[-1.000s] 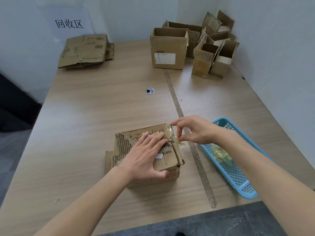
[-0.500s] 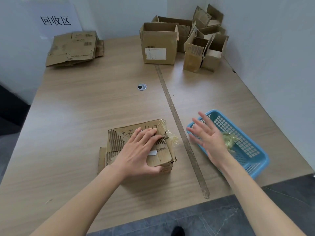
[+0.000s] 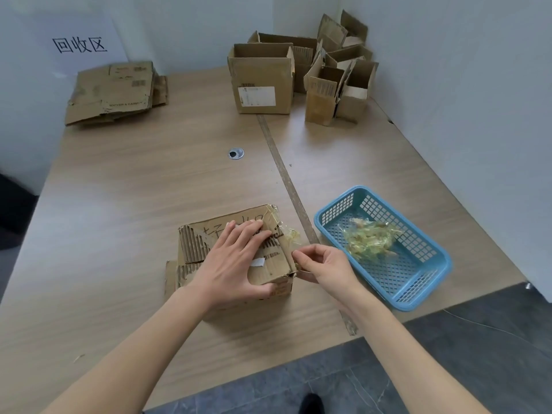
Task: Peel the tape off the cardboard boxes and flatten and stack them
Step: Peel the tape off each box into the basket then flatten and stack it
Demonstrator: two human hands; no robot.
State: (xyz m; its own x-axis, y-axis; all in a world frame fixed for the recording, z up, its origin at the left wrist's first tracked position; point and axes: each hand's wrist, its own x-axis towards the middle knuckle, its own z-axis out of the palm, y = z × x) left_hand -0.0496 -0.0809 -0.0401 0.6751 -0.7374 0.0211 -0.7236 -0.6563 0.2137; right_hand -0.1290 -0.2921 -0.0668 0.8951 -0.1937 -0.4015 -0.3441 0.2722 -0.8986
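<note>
Head view looks down on a wooden table [image 3: 125,198] where a battered cardboard box [image 3: 209,252] sits near the front edge, at about 6 o'clock. Much of its top is hidden under the left hand [image 3: 230,264], which lies flat with fingers spread and straight, thumb hooked over the near edge. Handwriting in dark marker runs across the top flap, but the fingers cover most of it and it cannot be read; a barcode and a small white sticker peek out beside the palm. At the box's right edge the right hand [image 3: 324,264] pinches something between thumb and forefinger; whether that is tape cannot be told. A crinkled scrap of clear tape [image 3: 289,236] hangs off the top right corner.

One blue plastic basket [image 3: 430,282] lies at 3 o'clock, holding a wad of peeled tape [image 3: 370,239]. At 10 o'clock rests one stack of flattened boxes [image 3: 116,91], its printing too small to read. A white sign [image 3: 80,44] on the wall behind it reads "回收区". At 1 o'clock stands a cluster of open boxes [image 3: 328,70], about six, overlapping so the count is unsure; the nearest one [image 3: 260,79] bears a white shipping label, illegible. One round cable grommet [image 3: 236,153] sits mid-table.
</note>
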